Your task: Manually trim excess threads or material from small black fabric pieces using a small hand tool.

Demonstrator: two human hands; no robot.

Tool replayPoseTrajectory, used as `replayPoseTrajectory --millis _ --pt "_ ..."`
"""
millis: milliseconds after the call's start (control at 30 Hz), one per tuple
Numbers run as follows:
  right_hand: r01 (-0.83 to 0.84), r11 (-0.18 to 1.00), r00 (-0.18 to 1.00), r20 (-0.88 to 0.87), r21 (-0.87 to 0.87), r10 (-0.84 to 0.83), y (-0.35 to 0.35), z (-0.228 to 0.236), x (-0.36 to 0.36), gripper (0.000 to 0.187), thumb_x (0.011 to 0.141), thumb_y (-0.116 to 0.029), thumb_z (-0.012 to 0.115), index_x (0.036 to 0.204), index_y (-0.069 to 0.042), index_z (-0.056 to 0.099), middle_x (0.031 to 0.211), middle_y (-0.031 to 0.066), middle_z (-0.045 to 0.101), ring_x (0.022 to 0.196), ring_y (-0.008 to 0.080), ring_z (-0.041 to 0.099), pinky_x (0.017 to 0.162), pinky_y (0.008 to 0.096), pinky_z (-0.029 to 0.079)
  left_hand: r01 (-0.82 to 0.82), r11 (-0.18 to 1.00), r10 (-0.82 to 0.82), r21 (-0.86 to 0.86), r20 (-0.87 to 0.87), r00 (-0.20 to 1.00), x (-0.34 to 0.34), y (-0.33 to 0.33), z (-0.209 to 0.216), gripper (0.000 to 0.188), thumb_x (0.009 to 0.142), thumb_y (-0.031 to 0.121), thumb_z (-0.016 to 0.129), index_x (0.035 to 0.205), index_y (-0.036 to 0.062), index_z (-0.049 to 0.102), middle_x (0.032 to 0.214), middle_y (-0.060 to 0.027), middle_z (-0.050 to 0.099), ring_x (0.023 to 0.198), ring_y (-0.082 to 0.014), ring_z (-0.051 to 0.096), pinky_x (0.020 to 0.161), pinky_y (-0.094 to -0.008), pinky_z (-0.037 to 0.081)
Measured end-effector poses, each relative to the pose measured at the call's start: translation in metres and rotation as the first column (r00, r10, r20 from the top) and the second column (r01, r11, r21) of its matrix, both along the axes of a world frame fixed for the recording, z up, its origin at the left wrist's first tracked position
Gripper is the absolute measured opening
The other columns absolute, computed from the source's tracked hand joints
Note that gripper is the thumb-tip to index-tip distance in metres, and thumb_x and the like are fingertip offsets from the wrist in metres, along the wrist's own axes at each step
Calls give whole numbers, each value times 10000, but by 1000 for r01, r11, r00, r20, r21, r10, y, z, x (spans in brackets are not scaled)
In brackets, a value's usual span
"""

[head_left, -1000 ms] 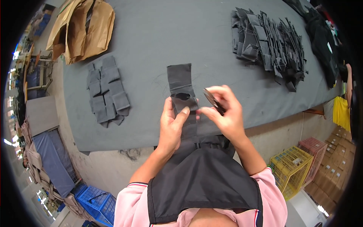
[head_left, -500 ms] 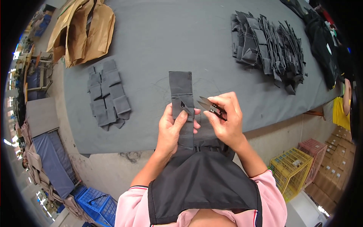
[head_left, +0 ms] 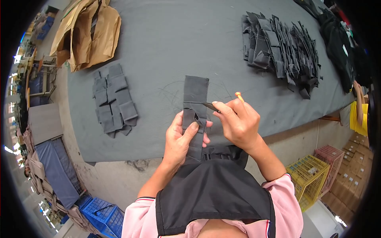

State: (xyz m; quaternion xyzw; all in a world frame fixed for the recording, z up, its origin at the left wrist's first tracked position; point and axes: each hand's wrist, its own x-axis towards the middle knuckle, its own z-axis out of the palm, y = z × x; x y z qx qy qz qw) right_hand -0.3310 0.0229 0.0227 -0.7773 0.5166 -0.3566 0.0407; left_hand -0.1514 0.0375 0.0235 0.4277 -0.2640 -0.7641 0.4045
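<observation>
A dark grey fabric strip with folded, stitched flaps stands out from my left hand, closed on its lower part. The thumb presses near a small gap in the folds, and fingertips show behind the strip's right edge. In my right hand is a pair of black thread snips, mostly hidden by the fingers. Their dark tip points left and meets the strip's right edge just above the folds. An orange peg-like piece pokes up above that hand; whether it belongs to the snips, I cannot tell.
Stacked grey fabric pieces lie at the left of the grey-covered table. A larger bundle sits at the far right. Brown paper is at the far left. Yellow and blue crates stand below the table.
The strip and my left hand have shifted slightly right. My right hand has turned, bringing the snips' tip from beside the strip onto its edge; the orange piece now shows.
</observation>
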Motion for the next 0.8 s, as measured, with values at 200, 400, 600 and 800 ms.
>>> replayPoseTrajectory --millis 200,400,600,800 --pt "11 983 907 412 182 -86 5 -1 4 266 675 -21 727 927 -65 655 716 36 505 534 152 527 452 278 411 -3 1000 2 -28 -40 999 1 1 -2 466 929 155 555 1326 37 340 1019 -166 627 666 -159 624 577 -281 540" --pt "-10 992 925 378 127 -39 0 -5 10 276 660 -13 732 920 -61 651 714 36 509 544 163 538 450 283 411 60 998 -59 -25 19 998 -1 2 -1 543 933 118 534 1403 88 264 1046 -151 603 701 -149 611 598 -268 526" --pt "-62 998 979 198 16 58 -4 -6 16 334 624 -18 719 946 -62 644 748 28 515 558 173 505 497 296 398 108 992 -102 -71 76 992 2 4 -2 547 939 101 516 1410 80 238 1046 -136 596 698 -135 594 606 -268 506" --pt "-71 996 994 83 -53 75 -1 -8 14 364 610 -16 702 968 -43 639 765 33 514 578 168 500 514 287 392 159 983 -140 -96 176 974 1 4 1 525 939 100 516 1387 49 247 1030 -119 592 691 -123 585 596 -261 497"
